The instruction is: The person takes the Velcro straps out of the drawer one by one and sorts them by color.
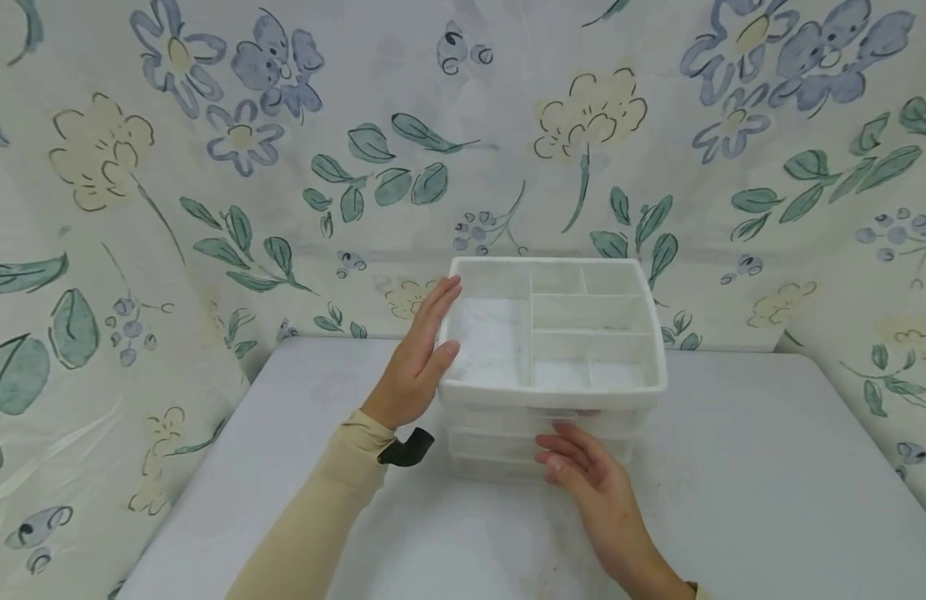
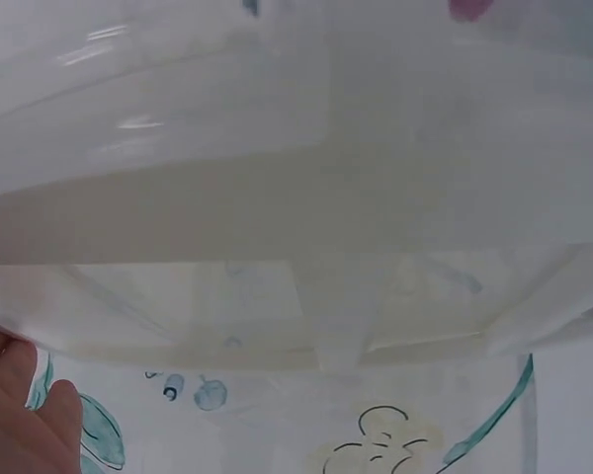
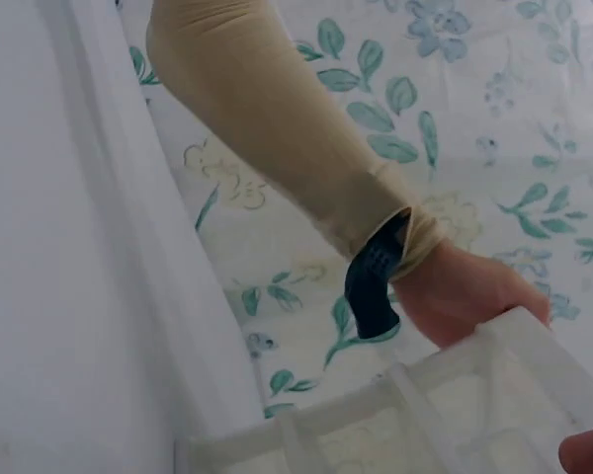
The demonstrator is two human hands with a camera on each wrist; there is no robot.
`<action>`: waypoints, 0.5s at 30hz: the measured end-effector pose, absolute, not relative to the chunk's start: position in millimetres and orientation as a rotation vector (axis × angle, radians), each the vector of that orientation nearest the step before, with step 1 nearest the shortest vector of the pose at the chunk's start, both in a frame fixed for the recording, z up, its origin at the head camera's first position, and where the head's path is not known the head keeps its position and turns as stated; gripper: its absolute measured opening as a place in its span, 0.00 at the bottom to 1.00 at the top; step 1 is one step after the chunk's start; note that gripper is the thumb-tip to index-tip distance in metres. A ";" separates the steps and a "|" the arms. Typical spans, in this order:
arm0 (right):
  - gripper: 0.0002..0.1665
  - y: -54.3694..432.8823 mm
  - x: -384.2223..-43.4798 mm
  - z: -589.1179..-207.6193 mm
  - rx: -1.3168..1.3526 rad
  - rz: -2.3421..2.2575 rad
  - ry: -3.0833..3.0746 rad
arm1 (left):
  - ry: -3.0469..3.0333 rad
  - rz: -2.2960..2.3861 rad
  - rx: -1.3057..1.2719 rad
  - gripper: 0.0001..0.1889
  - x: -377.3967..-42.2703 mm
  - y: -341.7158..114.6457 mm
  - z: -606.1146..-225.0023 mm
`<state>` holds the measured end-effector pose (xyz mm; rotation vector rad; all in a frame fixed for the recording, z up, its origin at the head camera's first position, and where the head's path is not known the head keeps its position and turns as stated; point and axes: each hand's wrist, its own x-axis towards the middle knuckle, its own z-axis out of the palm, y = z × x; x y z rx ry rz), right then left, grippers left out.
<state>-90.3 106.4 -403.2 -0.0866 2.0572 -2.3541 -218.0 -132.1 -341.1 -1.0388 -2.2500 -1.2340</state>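
Note:
A white plastic drawer organizer (image 1: pixel 553 392) stands on the table, with an open divided tray on top and translucent drawers stacked below. My left hand (image 1: pixel 413 367) rests along its left side, fingers straight and thumb by the front rim. In the left wrist view, part of that hand (image 2: pixel 25 405) shows beside the pale plastic (image 2: pixel 178 217). My right hand (image 1: pixel 593 492) is in front of the drawers, its fingers loosely bent and the fingertips close to the drawer fronts. Something reddish (image 1: pixel 588 412) shows faintly through the upper drawer.
The organizer stands on a white table (image 1: pixel 733 467), near its back edge. Behind and beside the table hangs a floral sheet (image 1: pixel 387 233). A dark curved piece (image 1: pixel 407 447) sticks out from the left sleeve cuff.

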 end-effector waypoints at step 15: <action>0.30 95.9 -89.4 -397.9 0.035 -2.614 1.660 | -2.236 -1.259 -0.990 0.31 -216.9 -131.1 -345.1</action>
